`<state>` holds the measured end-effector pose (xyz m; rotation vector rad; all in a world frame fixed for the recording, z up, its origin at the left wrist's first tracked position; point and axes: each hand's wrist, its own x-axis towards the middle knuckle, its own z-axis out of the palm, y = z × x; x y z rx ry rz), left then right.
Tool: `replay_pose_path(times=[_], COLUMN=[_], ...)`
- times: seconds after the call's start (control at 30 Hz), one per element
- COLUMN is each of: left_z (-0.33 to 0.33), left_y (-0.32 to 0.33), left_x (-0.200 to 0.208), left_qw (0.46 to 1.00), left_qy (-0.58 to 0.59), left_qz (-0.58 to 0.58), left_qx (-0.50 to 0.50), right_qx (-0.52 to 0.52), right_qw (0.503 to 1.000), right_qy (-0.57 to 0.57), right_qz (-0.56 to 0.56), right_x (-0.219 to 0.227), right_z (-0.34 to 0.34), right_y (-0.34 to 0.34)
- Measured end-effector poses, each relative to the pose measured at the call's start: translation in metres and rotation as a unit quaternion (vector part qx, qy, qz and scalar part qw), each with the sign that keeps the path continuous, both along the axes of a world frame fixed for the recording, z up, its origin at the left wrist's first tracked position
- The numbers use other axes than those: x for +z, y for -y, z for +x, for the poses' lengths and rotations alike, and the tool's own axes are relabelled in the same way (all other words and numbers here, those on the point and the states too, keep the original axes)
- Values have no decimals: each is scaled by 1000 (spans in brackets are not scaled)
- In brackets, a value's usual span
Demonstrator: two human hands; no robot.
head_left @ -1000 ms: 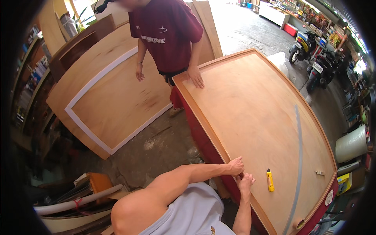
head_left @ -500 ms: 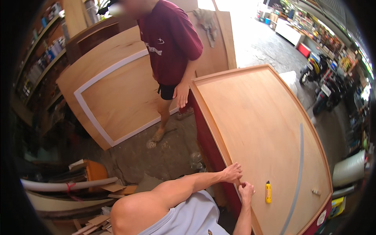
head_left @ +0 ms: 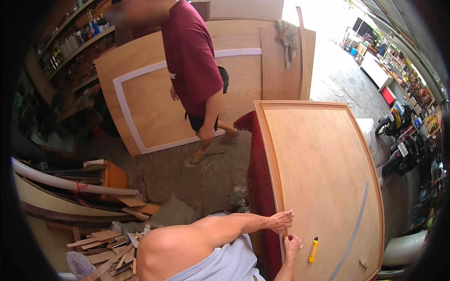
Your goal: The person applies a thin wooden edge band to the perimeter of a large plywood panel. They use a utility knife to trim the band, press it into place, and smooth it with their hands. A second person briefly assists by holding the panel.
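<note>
A large pale wooden panel point(head_left: 323, 159) with a raised wooden edge strip point(head_left: 270, 154) lies on a stand draped in dark red cloth. My left hand point(head_left: 281, 221) reaches across to the panel's left side, its fingers bent over the edge strip. Just nearer to me, my right hand point(head_left: 292, 244) is closed at the same strip, fingers and thumb pinched together. A yellow utility knife point(head_left: 313, 250) lies on the panel to the right of my right hand. Farther right is a long, thin grey strip point(head_left: 351, 230), with a small object point(head_left: 363, 263) beside it, too small to name.
A person in a maroon shirt point(head_left: 192, 61) stands beyond the panel's left side. Behind them leans a wooden board point(head_left: 164, 107) with a white frame line. Wood offcuts point(head_left: 105, 248) and a long white tube point(head_left: 70, 180) lie at left. Motorbikes point(head_left: 401, 150) stand at far right.
The view has shifted, so the panel appears lower. The person in maroon has turned and stepped, an arm now hanging lower. Both my hands stay at the edge strip; the knife lies still.
</note>
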<state>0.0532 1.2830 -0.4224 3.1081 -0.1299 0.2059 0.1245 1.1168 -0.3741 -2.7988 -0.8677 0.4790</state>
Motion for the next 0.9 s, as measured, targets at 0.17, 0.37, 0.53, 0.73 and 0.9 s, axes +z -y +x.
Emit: replay_pose_path(times=[0.17, 0.37, 0.53, 0.73, 0.9], left_z=[-7, 3, 9, 24, 14], left_y=[-2, 14, 2, 44, 61], left_x=[28, 32, 50, 47, 43], left_qw=[996, 982, 981, 961, 966], left_qy=[-76, -121, -142, -84, -87], left_qz=[24, -105, -72, -209, -199], left_qx=[-33, -95, -110, -157, -138], right_qx=[-56, -21, -6, -78, -23], right_qw=[997, 999, 993, 992, 990], right_qy=[-45, -4, 6, -8, 62], right_qz=[-8, 46, 119, 98, 122], right_x=[16, -20, 7, 9, -5], right_z=[-12, -4, -3, -4, -22], right_y=[5, 29, 36, 91, 84])
